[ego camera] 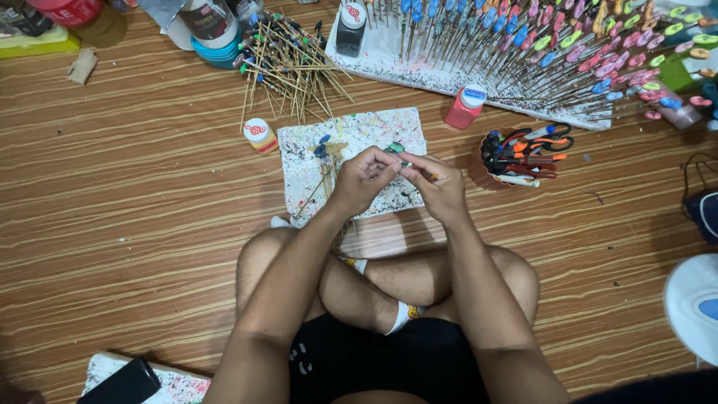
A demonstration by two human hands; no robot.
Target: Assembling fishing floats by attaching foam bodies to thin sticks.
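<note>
Nearest the camera, the person sits cross-legged on the striped wooden floor (134, 247), and a black flat phone (129, 383) lies on a paint-speckled white foam slab (179, 385) by the left knee. Above the knees the left hand (363, 179) and the right hand (437, 187) meet, fingertips pinched together on one small green-tipped thin stick (396, 152) held between them; how much of the stick runs through the fingers cannot be told. Just beyond the hands lies a second paint-spattered white foam board (359, 161) with a few blue-tipped sticks (325, 150) on it. To its left stands one small bottle with a white cap bearing a red oval label (258, 135); to its right, one pink bottle with a white cap bearing a blue label (465, 107), and a round brown cup of scissors and pens (520, 158). Farther off lie a loose heap of bamboo skewers (288, 63), one dark bottle with a white cap (350, 28), and a large white foam block (419, 71) stuck with too many coloured-tipped sticks (583, 45) to count.
</note>
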